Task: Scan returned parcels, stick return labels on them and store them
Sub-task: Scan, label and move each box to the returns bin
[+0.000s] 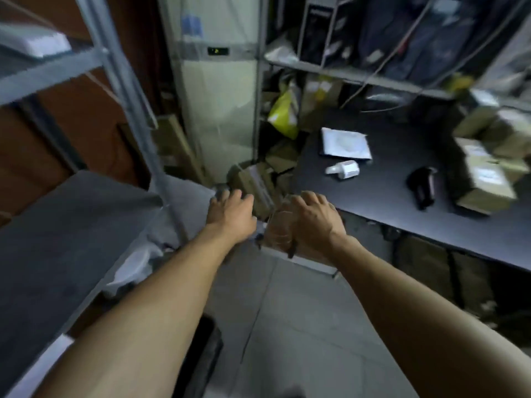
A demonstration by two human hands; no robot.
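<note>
Cardboard box [280, 225] gripped by right hand [311, 222]; left hand [231, 215] fingers apart, nr it.

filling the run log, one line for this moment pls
left hand open, on grey bag | right hand grips taped box | scanner on table

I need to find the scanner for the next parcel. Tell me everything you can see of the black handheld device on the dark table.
The black handheld device lies on its side on the dark table, left of the stacked cardboard boxes and right of a small white gadget. It looks like matte plastic, with a bulky head and a curved handle. Neither hand touches it. Blur hides any finer detail.
</note>
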